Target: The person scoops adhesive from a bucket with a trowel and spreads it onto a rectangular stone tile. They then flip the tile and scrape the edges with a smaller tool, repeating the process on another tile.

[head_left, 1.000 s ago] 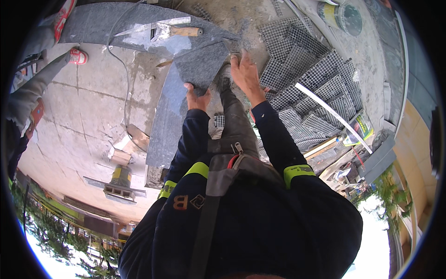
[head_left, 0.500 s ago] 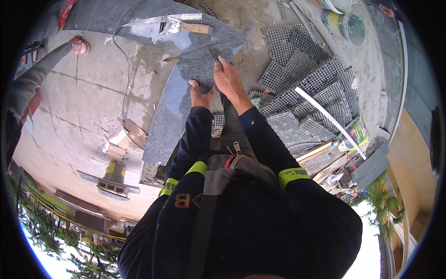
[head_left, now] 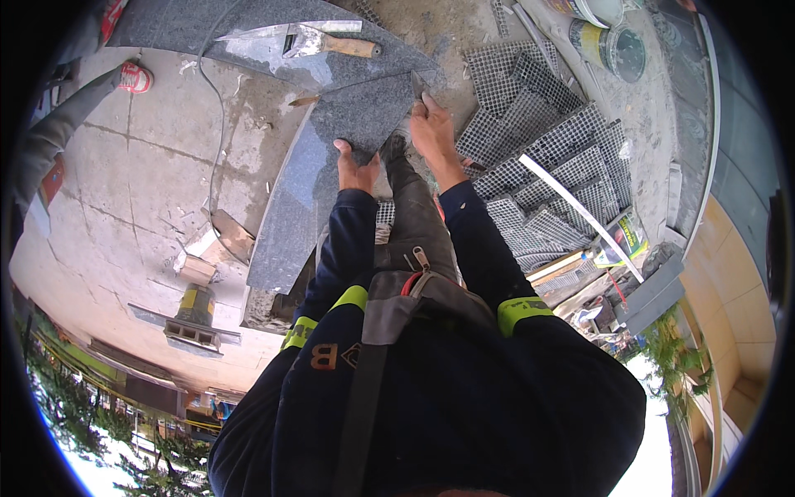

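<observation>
A dark grey stone slab (head_left: pixel 291 234) lies in front of me, its surface partly wet-looking and smeared. My left hand (head_left: pixel 358 170) rests on it near the right edge, thumb apart from the other fingers, which are partly hidden. Beyond it, my right hand (head_left: pixel 434 137) is closed round a small pointed metal blade (head_left: pixel 418 84), its tip at the slab's far right corner. The handle is hidden in my grip. Farther off, a wide putty knife with a wooden handle (head_left: pixel 348 46) lies on a long metal straightedge (head_left: pixel 248 35) over another grey slab (head_left: pixel 174 26).
Black-and-grey mesh-patterned tiles (head_left: pixel 546 157) are heaped at right, with a white strip (head_left: pixel 580 214) across them. Buckets (head_left: pixel 617 51) stand at far right. A cable (head_left: pixel 217 141) runs over the paving at left. Another person's red shoe (head_left: pixel 135 78) is at far left.
My right hand has moved right with the blade, from the slab's middle to its far right corner. My left hand has stayed almost in place.
</observation>
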{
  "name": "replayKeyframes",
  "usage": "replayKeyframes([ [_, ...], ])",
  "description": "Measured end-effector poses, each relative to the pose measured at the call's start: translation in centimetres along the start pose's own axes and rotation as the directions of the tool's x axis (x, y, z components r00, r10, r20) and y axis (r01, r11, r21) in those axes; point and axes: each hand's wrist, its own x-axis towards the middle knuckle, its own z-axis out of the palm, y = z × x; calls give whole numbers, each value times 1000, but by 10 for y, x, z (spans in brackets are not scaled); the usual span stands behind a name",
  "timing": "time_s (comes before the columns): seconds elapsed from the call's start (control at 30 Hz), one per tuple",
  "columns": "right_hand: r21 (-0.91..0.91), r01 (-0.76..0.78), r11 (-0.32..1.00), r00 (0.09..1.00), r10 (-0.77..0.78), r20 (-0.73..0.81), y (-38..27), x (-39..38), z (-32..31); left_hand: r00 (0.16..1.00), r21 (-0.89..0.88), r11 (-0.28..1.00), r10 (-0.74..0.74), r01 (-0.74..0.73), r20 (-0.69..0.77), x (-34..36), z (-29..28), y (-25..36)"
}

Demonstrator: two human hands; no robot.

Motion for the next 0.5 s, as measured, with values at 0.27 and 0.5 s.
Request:
replayKeyframes([
  [0.27,308,-231,923,961,167,218,-63,-39,-13,993,83,995,67,-59,-92,-9,4,-2],
  [0.5,5,-33,999,986,32,166,-58,-28,54,1000,89,996,10,-9,-13,-7,-8,5],
])
